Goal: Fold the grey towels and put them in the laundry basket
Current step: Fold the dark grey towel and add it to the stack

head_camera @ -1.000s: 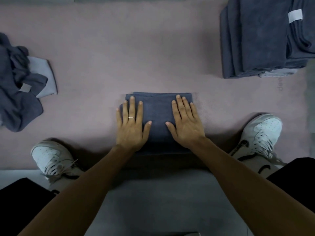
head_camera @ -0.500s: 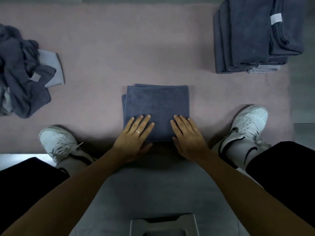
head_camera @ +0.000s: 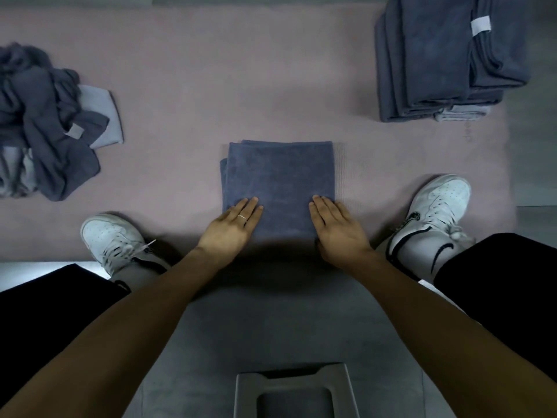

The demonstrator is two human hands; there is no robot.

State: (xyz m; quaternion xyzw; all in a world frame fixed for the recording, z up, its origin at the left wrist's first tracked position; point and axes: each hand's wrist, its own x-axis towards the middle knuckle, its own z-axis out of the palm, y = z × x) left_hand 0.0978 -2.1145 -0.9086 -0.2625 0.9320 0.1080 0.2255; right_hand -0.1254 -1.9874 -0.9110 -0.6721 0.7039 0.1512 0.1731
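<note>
Folded grey towel (head_camera: 278, 182) on pink mat (head_camera: 241, 70), left hand (head_camera: 232, 226) and right hand (head_camera: 336, 226) flat on near corners, fingers straight

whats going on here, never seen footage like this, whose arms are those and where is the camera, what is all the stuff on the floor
The camera is worn on a person's head and looks down at their own arms. The left hand and right hand lie flat on the near corners of a folded grey towel, which sits on a pink mat; neither grips it. A stack of folded towels lies far right, a heap of unfolded towels far left. White sneakers flank the hands. The grey plastic rim at the bottom edge may be the laundry basket.
</note>
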